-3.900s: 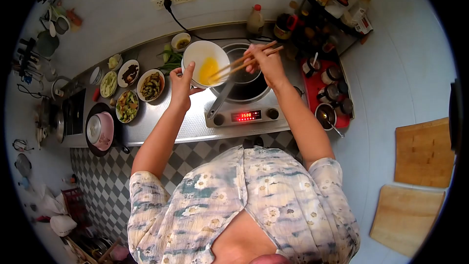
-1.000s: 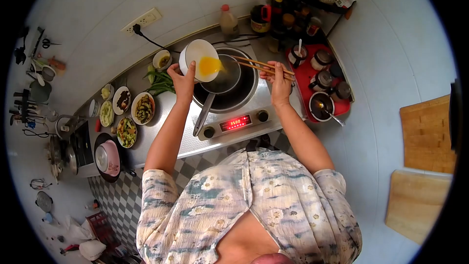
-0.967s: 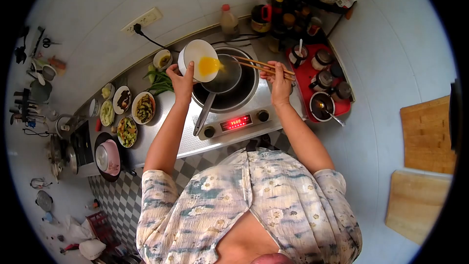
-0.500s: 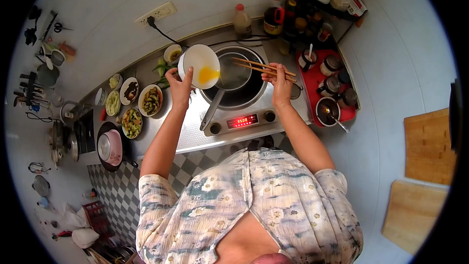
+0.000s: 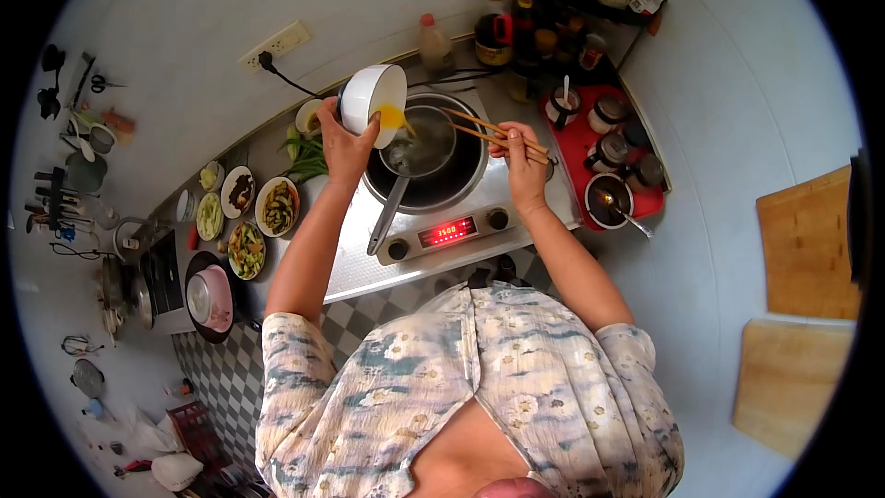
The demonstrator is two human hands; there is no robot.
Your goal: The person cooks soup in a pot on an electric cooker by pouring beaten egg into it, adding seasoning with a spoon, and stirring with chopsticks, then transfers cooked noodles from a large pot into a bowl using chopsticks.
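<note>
Well, the bowl [image 5: 372, 97] tilts over the counter [image 5: 352, 263] (checkered floor [image 5: 221, 376] below).

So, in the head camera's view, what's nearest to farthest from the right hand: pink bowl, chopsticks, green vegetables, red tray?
1. Chopsticks: held in the right hand.
2. Red tray: just to its right.
3. Green vegetables: across to the left.
4. Pink bowl: much farther left.

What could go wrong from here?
Spill: the left hand tilts the white bowl steeply, so the yellow liquid could surge or miss the long-handled utensil.
Knock: that utensil juts past the pan toward the person; a forearm might catch it.
Slip: chopsticks in the right hand reach over the pan and could drop.
</note>
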